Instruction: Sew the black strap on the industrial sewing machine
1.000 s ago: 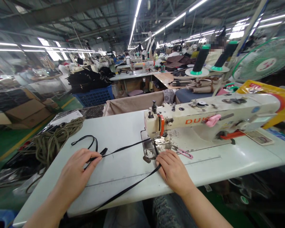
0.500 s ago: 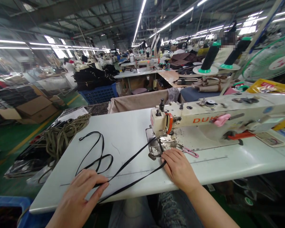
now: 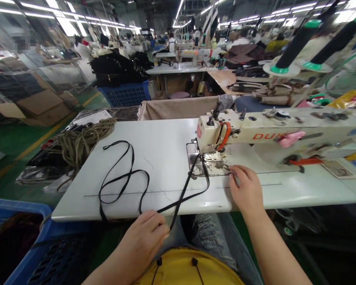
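Left hand: the left hand (image 3: pixel 144 237) curls around the black strap (image 3: pixel 184 194) at the near edge of the bench (image 3: pixel 166 138).
Right hand: the right hand (image 3: pixel 246 190) has its fingers (image 3: pixel 234 171) pinched on the sewing machine (image 3: pixel 273 132) bed; cannot tell if they hold anything.
Strap: it lies looped on the bench, running under the presser foot.
Nearby: olive cord (image 3: pixel 83 142) lies coiled past the bench's left edge; a blue crate (image 3: pixel 47 233) sits below.

2 hands (image 3: pixel 247 190), 1 sew. mach. (image 3: pixel 273 134), 1 strap (image 3: pixel 132 158)
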`<state>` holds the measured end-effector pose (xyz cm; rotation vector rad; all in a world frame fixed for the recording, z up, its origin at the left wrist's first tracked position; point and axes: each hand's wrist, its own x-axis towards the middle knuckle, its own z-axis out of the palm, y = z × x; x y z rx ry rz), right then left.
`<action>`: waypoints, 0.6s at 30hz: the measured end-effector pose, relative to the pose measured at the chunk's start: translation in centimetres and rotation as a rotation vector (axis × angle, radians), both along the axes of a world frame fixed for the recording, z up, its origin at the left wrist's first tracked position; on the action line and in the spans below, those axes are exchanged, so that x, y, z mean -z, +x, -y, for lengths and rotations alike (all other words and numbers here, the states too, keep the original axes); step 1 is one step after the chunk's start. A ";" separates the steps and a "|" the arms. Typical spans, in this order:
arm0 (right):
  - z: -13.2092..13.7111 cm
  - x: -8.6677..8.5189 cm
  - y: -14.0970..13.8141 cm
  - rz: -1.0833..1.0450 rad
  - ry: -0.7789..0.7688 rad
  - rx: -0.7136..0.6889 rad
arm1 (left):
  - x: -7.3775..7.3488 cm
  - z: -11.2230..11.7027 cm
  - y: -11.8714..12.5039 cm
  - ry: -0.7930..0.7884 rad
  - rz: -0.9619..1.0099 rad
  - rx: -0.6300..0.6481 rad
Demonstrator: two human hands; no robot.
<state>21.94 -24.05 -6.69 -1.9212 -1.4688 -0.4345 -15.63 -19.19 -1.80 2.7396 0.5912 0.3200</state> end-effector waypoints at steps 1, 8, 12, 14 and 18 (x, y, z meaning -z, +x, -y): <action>0.3 0.1 0.8 0.022 -0.031 0.038 | 0.2 0.1 0.1 -0.019 -0.016 0.005; 1.9 1.1 3.1 0.149 -0.177 0.031 | 1.6 0.0 0.5 -0.129 -0.101 0.005; 2.7 0.7 2.2 0.236 -0.236 0.064 | 1.5 -0.3 0.9 -0.189 -0.018 -0.064; 3.2 0.5 1.4 0.118 -0.224 0.108 | 1.6 -0.5 1.2 -0.193 0.062 -0.124; 4.3 0.3 -1.7 -0.508 -0.170 0.054 | 2.2 -0.7 2.6 -0.118 0.172 -0.258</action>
